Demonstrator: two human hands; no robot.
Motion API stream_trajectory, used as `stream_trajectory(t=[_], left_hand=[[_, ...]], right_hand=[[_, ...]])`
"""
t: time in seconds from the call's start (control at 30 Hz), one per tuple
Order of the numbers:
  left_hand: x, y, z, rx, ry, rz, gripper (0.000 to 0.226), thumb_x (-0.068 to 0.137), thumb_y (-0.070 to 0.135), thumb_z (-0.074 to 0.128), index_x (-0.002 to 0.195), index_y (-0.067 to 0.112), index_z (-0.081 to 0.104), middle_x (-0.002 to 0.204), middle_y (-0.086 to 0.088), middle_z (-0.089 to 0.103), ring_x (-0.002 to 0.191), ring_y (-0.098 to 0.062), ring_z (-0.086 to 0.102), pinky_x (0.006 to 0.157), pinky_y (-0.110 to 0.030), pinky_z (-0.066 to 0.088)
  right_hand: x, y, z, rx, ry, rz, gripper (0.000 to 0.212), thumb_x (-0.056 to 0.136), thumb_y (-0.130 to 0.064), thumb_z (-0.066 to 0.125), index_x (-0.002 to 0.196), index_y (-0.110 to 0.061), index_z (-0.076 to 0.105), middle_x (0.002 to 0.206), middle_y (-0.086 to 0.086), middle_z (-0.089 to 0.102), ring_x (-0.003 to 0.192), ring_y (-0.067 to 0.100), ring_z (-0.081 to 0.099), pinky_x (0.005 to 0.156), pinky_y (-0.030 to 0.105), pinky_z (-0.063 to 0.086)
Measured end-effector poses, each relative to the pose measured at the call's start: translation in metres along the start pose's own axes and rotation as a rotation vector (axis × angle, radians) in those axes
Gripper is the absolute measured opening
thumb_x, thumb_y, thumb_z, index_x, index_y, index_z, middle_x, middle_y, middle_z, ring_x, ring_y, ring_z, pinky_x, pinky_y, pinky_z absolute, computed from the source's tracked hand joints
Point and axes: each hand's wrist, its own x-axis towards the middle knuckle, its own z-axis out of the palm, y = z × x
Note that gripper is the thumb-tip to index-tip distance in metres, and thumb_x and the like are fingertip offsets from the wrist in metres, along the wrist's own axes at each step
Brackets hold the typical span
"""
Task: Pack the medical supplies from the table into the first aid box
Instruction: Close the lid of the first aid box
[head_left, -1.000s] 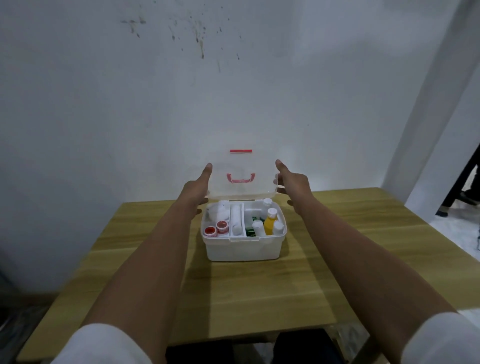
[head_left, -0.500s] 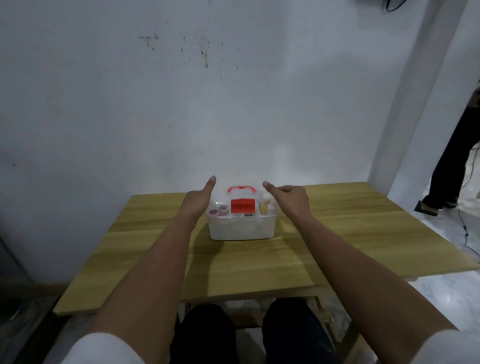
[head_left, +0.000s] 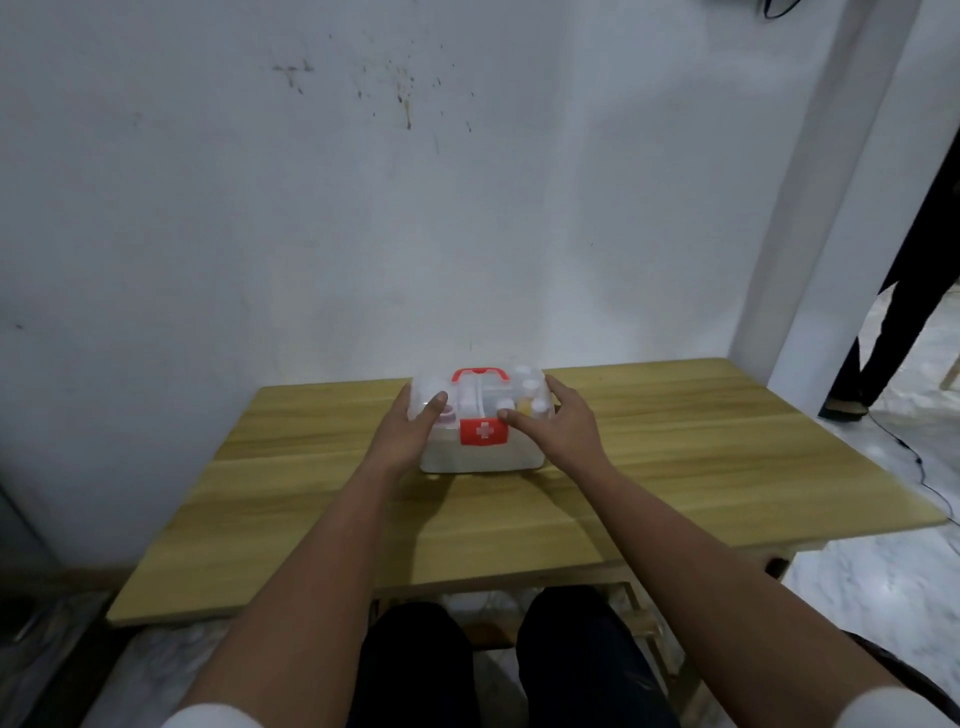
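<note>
A: First aid box (head_left: 480, 457) is sitting on the wooden desk (head_left: 675, 467), toward the far edge near the white wall (head_left: 363, 208). Its clear lid (head_left: 470, 397) is lying down flat over the white base, and the red latch (head_left: 483, 432) with its white cross is hanging over the front face.

B: Noting the left side first. Left hand (head_left: 413, 434) is resting against the box's left end, thumb (head_left: 434, 408) pressing on top of the lid, the other fingers wrapping round the far side, so it is gripping the box.

A: Contents?

B: Showing through the lid, left to right: pinkish round caps (head_left: 445, 414) in the left compartment, white bottle tops (head_left: 530, 385) and something yellow (head_left: 524, 408) in the right. Finer detail is too blurred to record. Red carry handle (head_left: 479, 374) is lying along the back of the lid.

A: Right side?

B: Right hand (head_left: 558, 428) is cupping the right end of the box, thumb reaching onto the lid just beside the latch, fingers curling over the top right corner; also gripping.

A: Surroundings?

B: Dark trousers (head_left: 415, 670) are showing below the desk edge. At far right, a second person's dark-clad leg (head_left: 893, 322) is standing on the pale floor (head_left: 883, 592).
</note>
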Motion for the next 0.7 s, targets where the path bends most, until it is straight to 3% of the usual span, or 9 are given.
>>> stream_trajectory(t=[0.1, 0.2, 0.37, 0.5, 0.7], left_hand=[[0.010, -0.006, 0.000, 0.005, 0.023, 0.001, 0.039, 0.090, 0.064, 0.064, 0.124, 0.051, 0.050, 0.110, 0.017, 0.064, 0.111, -0.023, 0.063, 0.095, -0.052, 0.057], [0.026, -0.007, 0.004, 0.010, 0.042, 0.021, 0.036, 0.089, 0.065, 0.065, 0.119, 0.050, 0.053, 0.106, 0.024, 0.066, 0.108, -0.021, 0.066, 0.094, -0.051, 0.057], [0.062, -0.007, 0.014, 0.027, 0.057, 0.005, 0.085, 0.084, 0.074, 0.062, 0.155, 0.035, 0.039, 0.147, 0.002, 0.055, 0.126, -0.026, 0.057, 0.103, -0.050, 0.052], [0.094, -0.001, 0.021, 0.014, 0.064, 0.016, 0.076, 0.093, 0.061, 0.062, 0.158, 0.029, 0.037, 0.139, 0.005, 0.056, 0.121, -0.023, 0.057, 0.099, -0.039, 0.050], [0.140, -0.002, 0.028, 0.031, 0.042, -0.007, 0.086, 0.088, 0.070, 0.061, 0.160, 0.032, 0.033, 0.154, -0.002, 0.051, 0.132, -0.030, 0.055, 0.104, -0.052, 0.051]], right_hand=[[0.006, 0.001, 0.004, 0.067, 0.004, 0.035, 0.109, 0.061, -0.069, 0.087, 0.153, -0.023, 0.050, 0.151, 0.002, 0.057, 0.134, 0.024, 0.056, 0.107, 0.051, 0.053], [0.022, 0.006, 0.009, 0.172, -0.003, 0.072, 0.116, 0.060, -0.063, 0.092, 0.157, -0.021, 0.045, 0.157, 0.001, 0.052, 0.141, 0.023, 0.051, 0.113, 0.050, 0.048], [0.057, 0.014, 0.017, 0.227, 0.000, 0.093, 0.113, 0.067, -0.049, 0.095, 0.160, -0.018, 0.039, 0.162, 0.000, 0.045, 0.146, 0.022, 0.045, 0.117, 0.046, 0.045], [0.093, 0.022, 0.025, 0.258, 0.001, 0.105, 0.112, 0.069, -0.044, 0.096, 0.161, -0.018, 0.037, 0.164, 0.001, 0.042, 0.150, 0.022, 0.041, 0.119, 0.044, 0.042], [0.138, 0.030, 0.034, 0.286, -0.019, 0.123, 0.109, 0.072, -0.038, 0.095, 0.162, -0.016, 0.036, 0.163, 0.003, 0.043, 0.149, 0.023, 0.042, 0.118, 0.042, 0.043]])
